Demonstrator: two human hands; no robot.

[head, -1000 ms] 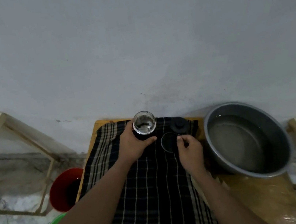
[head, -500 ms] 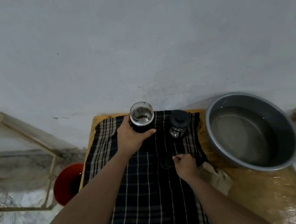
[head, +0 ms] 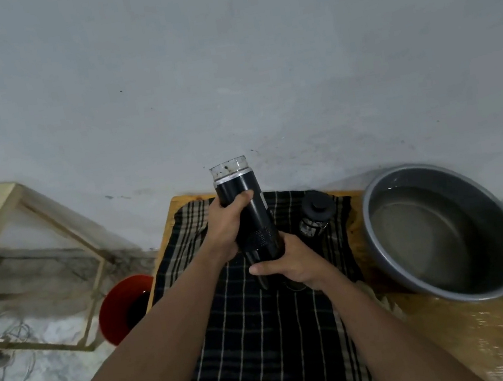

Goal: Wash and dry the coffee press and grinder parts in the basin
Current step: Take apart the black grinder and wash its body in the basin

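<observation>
I hold a tall black grinder (head: pixel 248 210) with a clear, speckled top rim, lifted off the table and tilted. My left hand (head: pixel 229 226) wraps around its middle. My right hand (head: pixel 289 264) grips its lower end from below. Behind my right hand a small coffee press (head: pixel 314 216) with a black lid stands on the dark striped cloth (head: pixel 265 335). To the right sits a grey metal basin (head: pixel 439 230) holding water. A thin round part lies on the cloth under my right hand, mostly hidden.
The cloth covers a wooden table (head: pixel 465 321) against a grey wall. A red bucket (head: pixel 123 304) stands on the floor at the table's left. A wooden frame (head: pixel 20 225) and loose cables (head: pixel 4 357) lie further left. A beige rag (head: pixel 383 297) peeks out by my right forearm.
My left hand has lifted the grinder off the cloth and tilted it. My right hand has left the thin round part on the cloth and taken hold of the grinder's lower end.
</observation>
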